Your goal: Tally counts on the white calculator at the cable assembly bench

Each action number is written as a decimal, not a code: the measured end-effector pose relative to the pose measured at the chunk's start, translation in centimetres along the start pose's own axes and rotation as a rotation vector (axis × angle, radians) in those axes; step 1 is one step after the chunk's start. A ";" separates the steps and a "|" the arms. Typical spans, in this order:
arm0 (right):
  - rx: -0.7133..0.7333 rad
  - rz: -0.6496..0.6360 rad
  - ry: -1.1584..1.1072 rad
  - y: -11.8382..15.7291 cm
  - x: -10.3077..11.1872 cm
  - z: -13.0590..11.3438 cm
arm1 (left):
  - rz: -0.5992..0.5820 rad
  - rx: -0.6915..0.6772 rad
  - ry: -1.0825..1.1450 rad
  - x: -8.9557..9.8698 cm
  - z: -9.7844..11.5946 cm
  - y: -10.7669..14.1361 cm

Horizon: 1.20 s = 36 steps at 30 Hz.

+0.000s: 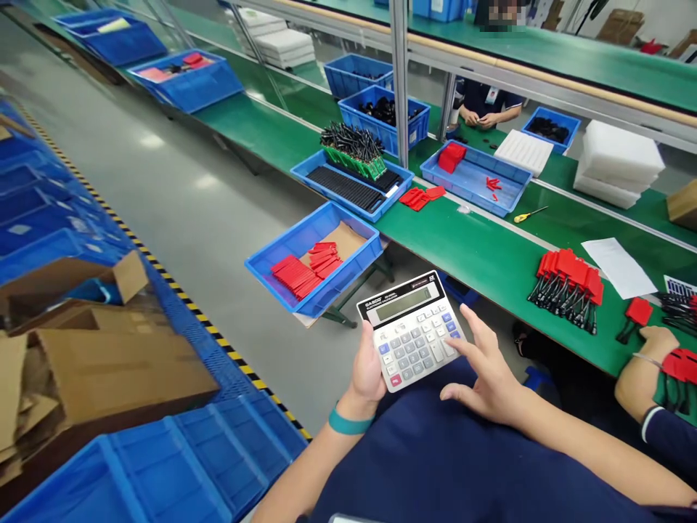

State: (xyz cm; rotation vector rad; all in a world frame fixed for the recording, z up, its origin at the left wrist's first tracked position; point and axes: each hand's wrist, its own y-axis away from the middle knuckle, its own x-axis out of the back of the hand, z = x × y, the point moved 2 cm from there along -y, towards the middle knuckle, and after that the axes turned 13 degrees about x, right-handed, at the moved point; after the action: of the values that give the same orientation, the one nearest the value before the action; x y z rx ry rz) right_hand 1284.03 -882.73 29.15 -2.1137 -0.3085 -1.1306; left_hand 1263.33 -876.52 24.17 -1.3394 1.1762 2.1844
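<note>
A white calculator [417, 345] with grey, blue and red keys is tilted up in front of my body. My left hand [366, 369] grips it along its left edge, thumb on the near side and the other fingers hidden behind. Over its right side hovers my right hand [487, 374], fingers spread, the index fingertip at the keys near the right edge; whether it presses one I cannot tell. A teal band [350, 421] circles my left wrist.
A blue tray of red flat parts [297, 276] stands beyond the calculator. On the green bench [479, 254] lie red parts with black cables [569, 280], a screwdriver [531, 214] and paper [619, 265]. A co-worker's arm [645, 370] rests at right. Cardboard boxes [120, 370] are at left.
</note>
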 end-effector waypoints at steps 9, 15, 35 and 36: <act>0.220 -0.060 0.059 -2.9 -0.8 -2.2 | -0.076 -0.063 -0.008 -0.7 0.1 1.4; 0.227 -0.090 0.070 -2.7 -1.0 -2.6 | -0.076 -0.056 -0.020 -1.0 0.0 1.8; 0.119 -0.077 0.184 -1.1 -0.4 -2.4 | -0.099 -0.005 -0.159 -2.5 -1.4 -0.7; 0.121 -0.080 0.190 -1.2 -0.4 -2.4 | -0.095 -0.013 -0.161 -2.6 -1.5 -0.7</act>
State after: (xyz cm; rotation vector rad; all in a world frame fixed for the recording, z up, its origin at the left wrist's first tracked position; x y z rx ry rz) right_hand 1281.62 -883.46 30.30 -1.8873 -0.3653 -1.3153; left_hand 1265.98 -876.85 25.69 -1.1738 1.0196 2.1903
